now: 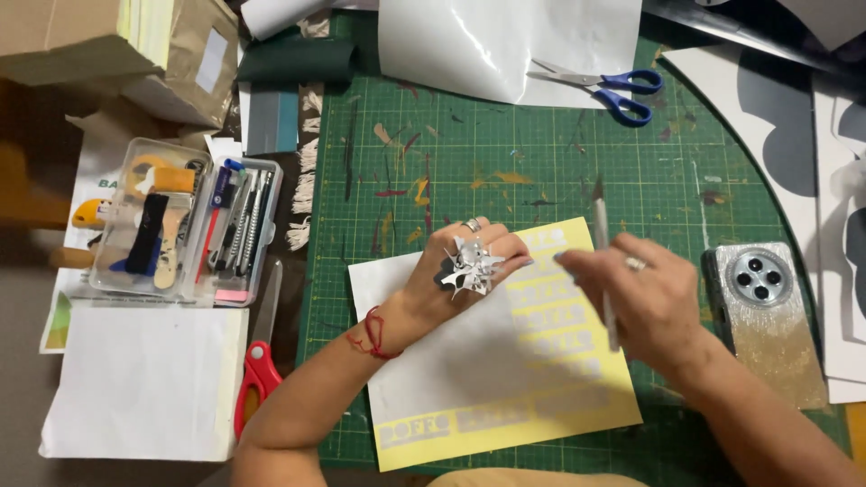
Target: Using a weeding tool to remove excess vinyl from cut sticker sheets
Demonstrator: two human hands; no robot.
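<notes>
Both forearms entered from the bottom of the frame. Left hand (pixel 469 266) lay flat with fingers spread on the yellow sheet (pixel 541 397) in the lower centre, pressing it on the green cutting mat (pixel 505 162); small silver scraps (pixel 469 268) were stuck on its back. Right hand (pixel 631 298) was closed around a thin craft knife (pixel 603 271), blade pointing to the upper part of the frame, just above the sheet. Blue scissors (pixel 613 90) lay at the top, red scissors (pixel 257 370) at lower left, a phone (pixel 767 316) at the right. I judged that the blade was near the left fingertips; a slip could cut them or tear the letters.
</notes>
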